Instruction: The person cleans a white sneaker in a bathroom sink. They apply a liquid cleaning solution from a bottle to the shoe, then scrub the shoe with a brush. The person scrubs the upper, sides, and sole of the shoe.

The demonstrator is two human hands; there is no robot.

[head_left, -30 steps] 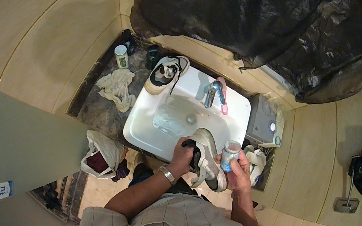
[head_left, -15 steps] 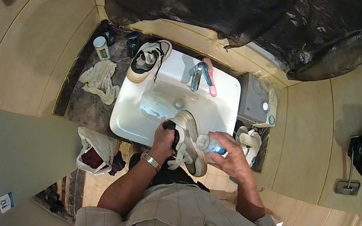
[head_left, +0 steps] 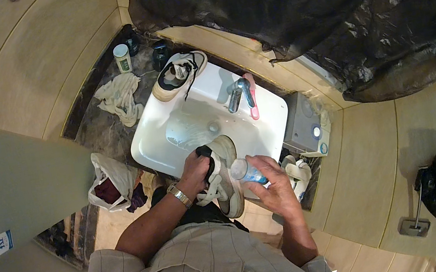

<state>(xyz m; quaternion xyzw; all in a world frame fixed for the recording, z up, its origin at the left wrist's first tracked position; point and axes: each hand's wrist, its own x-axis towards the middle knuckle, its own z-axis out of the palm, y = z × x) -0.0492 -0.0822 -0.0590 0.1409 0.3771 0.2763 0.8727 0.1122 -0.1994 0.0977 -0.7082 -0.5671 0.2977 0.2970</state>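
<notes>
A white and grey sneaker [head_left: 231, 183] is held over the near edge of the white washbasin [head_left: 144, 149], its laces hanging loose. My left hand [head_left: 196, 175], with a metal watch at the wrist, is closed around the dark-lined opening of that sneaker. In my right hand [head_left: 275, 187] is a small clear and blue cylindrical bottle [head_left: 247, 171], tilted with its pale round end toward the sneaker's side. Whether the bottle touches the sneaker, I cannot tell. Another white sneaker with black laces [head_left: 168, 91] rests on the basin's far left corner.
Behind the basin bowl stands a chrome faucet [head_left: 240, 96], beside a pink-handled tool [head_left: 254, 105]. A white cloth [head_left: 121, 97] and a lidded jar [head_left: 122, 58] are on the dark counter at left. A grey box [head_left: 300, 121] stands at right; a bag of clothes [head_left: 113, 183] is at lower left.
My right hand and the bottle have shifted slightly left, closer to the sneaker's side. The sneaker's lower end has tipped a little to the left. My left hand keeps its grip.
</notes>
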